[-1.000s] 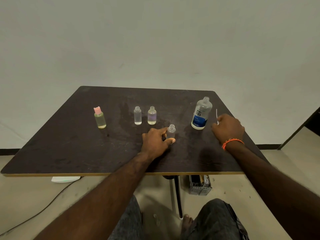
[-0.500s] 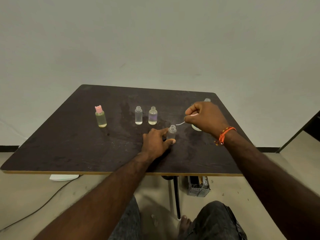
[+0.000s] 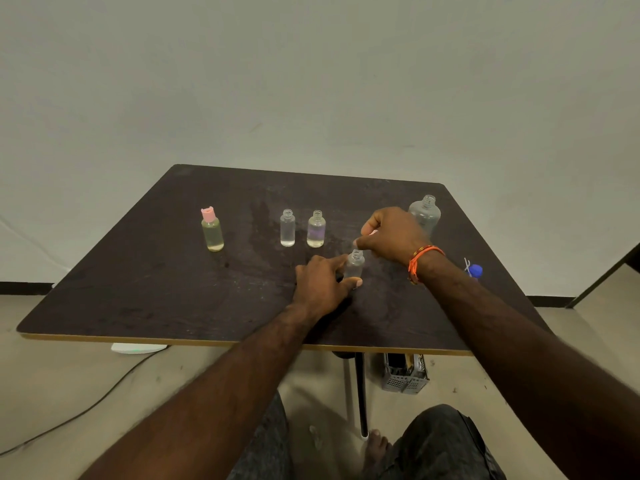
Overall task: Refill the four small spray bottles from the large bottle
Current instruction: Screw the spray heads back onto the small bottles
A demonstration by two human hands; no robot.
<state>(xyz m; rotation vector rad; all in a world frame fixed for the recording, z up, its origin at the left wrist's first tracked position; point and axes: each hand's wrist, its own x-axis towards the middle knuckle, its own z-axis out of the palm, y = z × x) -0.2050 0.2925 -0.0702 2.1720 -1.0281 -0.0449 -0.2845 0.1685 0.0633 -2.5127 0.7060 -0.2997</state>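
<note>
Head view: a dark table (image 3: 138, 289) is seen from above, set against a pale wall. A small clear bottle (image 3: 354, 264) stands upright and uncapped near the table's middle, gripped low on its body between the thumb and fingers of the left hand (image 3: 320, 285). The right hand (image 3: 393, 235) is held just above and behind that bottle's open neck, fingers curled and pinched on something small and pale; what is pinched cannot be told. An orange wristband (image 3: 420, 259) is worn on the right wrist. The large bottle (image 3: 425, 213) stands uncapped behind the right hand, partly hidden by it. Two more small bottles are placed side by side further back: a clear one (image 3: 287, 228) and one with a purple band (image 3: 316, 229), both uncapped, close but apart. A yellowish bottle with a pink flip cap (image 3: 212, 230) stands well to the left of them. A blue cap (image 3: 474, 270) with a thin white tube lies near the right table edge. A grey crate (image 3: 403, 375) and a cable (image 3: 69, 417) are seen on the floor under the table.
</note>
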